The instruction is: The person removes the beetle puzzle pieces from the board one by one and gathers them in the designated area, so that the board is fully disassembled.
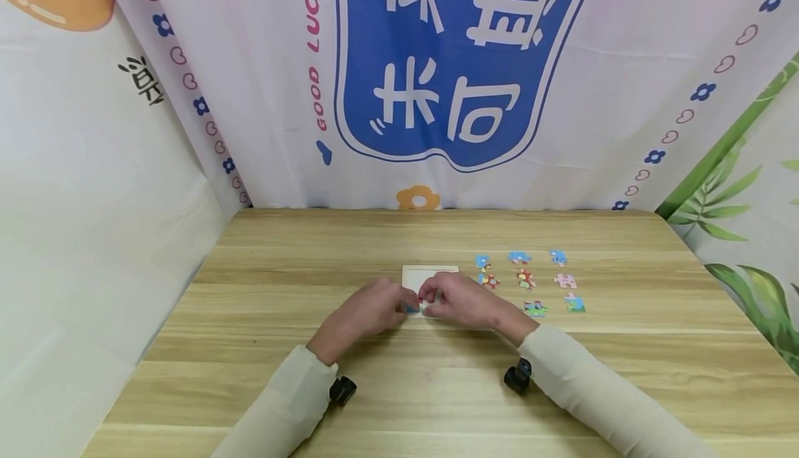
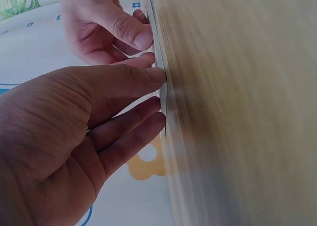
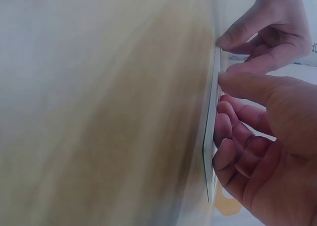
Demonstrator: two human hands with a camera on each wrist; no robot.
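Observation:
A small pale puzzle tray [image 1: 431, 268] lies flat on the table, mostly behind the hands. At its near left corner shows a bit of a blue puzzle piece [image 1: 412, 308], with a touch of red by the right fingertips. My left hand [image 1: 374, 307] rests its thumb and fairly straight fingertips on the tray's left corner; the left wrist view shows the thumb [image 2: 156, 75] at the tray edge. My right hand [image 1: 462, 300] reaches in from the other side, fingers curled, pinching the piece between thumb and index finger. Its other fingers [image 3: 225, 151] touch the tray.
Right of the tray, several loose puzzle pieces lie in rows, among them a pink piece [image 1: 565, 281], a blue piece [image 1: 519, 257] and a red-patterned piece [image 1: 526, 279]. The wooden table [image 1: 281, 257] meets a printed curtain [image 1: 268, 132] at the back.

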